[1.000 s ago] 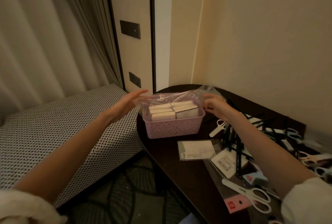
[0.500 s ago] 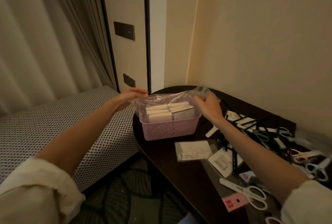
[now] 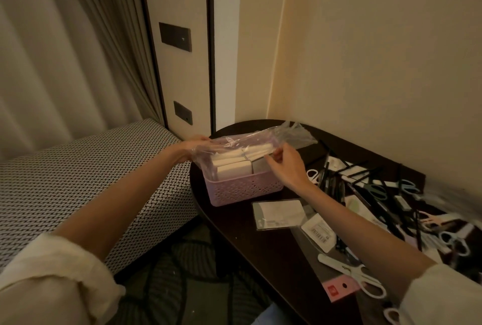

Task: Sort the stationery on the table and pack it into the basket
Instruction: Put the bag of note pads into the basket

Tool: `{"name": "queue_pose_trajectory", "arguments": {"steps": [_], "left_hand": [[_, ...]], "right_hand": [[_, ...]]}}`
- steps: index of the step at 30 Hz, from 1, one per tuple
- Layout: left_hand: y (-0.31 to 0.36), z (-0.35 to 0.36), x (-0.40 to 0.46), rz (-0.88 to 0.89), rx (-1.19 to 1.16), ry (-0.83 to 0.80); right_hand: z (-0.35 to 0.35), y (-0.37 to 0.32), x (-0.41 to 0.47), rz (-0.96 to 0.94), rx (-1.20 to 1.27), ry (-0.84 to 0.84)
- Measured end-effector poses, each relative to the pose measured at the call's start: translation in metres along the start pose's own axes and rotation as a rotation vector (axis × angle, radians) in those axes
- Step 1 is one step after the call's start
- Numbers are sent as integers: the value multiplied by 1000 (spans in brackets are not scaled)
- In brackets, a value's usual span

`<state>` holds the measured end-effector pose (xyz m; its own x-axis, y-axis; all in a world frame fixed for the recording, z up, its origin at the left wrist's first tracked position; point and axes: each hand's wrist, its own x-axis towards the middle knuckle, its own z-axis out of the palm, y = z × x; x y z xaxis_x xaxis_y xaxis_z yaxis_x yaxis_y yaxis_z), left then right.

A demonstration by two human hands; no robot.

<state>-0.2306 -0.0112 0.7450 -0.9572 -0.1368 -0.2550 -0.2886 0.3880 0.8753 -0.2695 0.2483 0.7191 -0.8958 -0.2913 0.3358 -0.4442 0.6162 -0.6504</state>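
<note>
A pink perforated basket (image 3: 242,190) stands at the far left end of the dark table (image 3: 263,244). Inside it sits a clear plastic bag (image 3: 260,138) holding several white boxes (image 3: 233,165). My left hand (image 3: 194,146) holds the bag's left edge, partly behind the plastic. My right hand (image 3: 283,165) reaches over the basket's right rim with its fingers curled on the bag by the boxes. Loose stationery lies to the right: black pens (image 3: 330,181), white scissors (image 3: 354,274) and blue-handled scissors (image 3: 407,187).
A flat packet with a white card (image 3: 280,211) and a barcode-labelled packet (image 3: 319,230) lie in front of the basket. A woven-pattern seat (image 3: 78,181) borders the table's left side. The wall (image 3: 378,64) runs close behind the table.
My right hand has moved from the bag's right end inward over the basket and down onto the boxes. My left hand has shifted right onto the bag's left edge.
</note>
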Motion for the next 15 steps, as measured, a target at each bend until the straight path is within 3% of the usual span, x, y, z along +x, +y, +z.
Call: {"name": "queue_pose_trajectory", "arguments": {"steps": [5, 9, 13, 15], "left_hand": [[-7, 18, -10, -26, 102, 153], [-19, 27, -20, 9, 213, 318], [-27, 28, -37, 28, 737, 328], [-25, 31, -45, 25, 859, 310]], "right_hand": [[-1, -4, 5, 34, 9, -93], [-12, -23, 4, 37, 138, -314], [-14, -35, 3, 46, 177, -434], [-10, -38, -3, 64, 202, -433]]}}
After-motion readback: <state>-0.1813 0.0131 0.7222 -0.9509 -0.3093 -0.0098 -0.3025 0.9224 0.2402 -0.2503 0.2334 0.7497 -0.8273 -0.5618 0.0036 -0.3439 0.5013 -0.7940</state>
